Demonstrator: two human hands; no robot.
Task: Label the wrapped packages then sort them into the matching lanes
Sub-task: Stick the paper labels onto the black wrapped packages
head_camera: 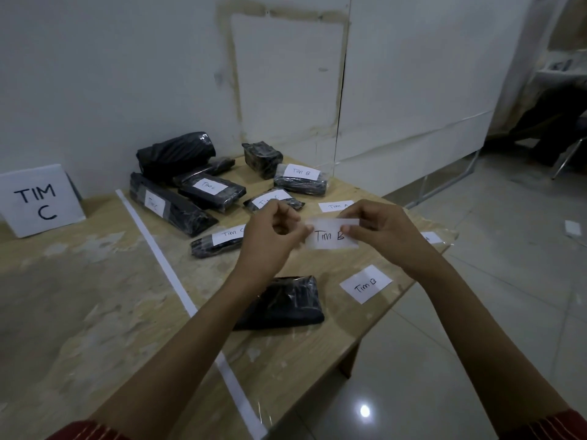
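**Step in hand: readying one label for a package.**

The left hand [273, 230] and the right hand [378, 230] each pinch one end of a white paper label marked "Tim B" [332, 238]. They hold it flat in the air above the worn pale wooden table [95, 296]. I cannot tell whether it has a backing or tape.

The likely target is the unlabelled black plastic-wrapped package [286, 303]. It lies on the table at 6 o'clock from the hands and shows no label.

**Recommended handling (judgement):**
1. Keep the label taut between both pinches so that it does not curl.
2. Lower it, writing up, onto the broadest flat face of the package.
3. Press from the centre outward. The wrap looks glossy and creased, so the edges may lift over wrinkles.
4. Keep the fingertips at the ends, off the ink.

**Legible writing:**
- White standing card [41, 200], at 9 o'clock: "TIM C".
- Loose white paper slip [366, 284], at 5 o'clock: "Tim B".
- Second loose slip [336, 206], at 12 o'clock: "Tim A".
- Flat black package [209, 190], at 10 o'clock: "Tim C".
- Small black package [300, 182], at 12 o'clock: "Tim B".
- Slip beside the right wrist [430, 238]: mostly hidden, unreadable.

A white tape strip [152, 246] crosses the table from 11 to 6 o'clock. Every package lies on its right, away from the card, so sorting appears not yet begun.
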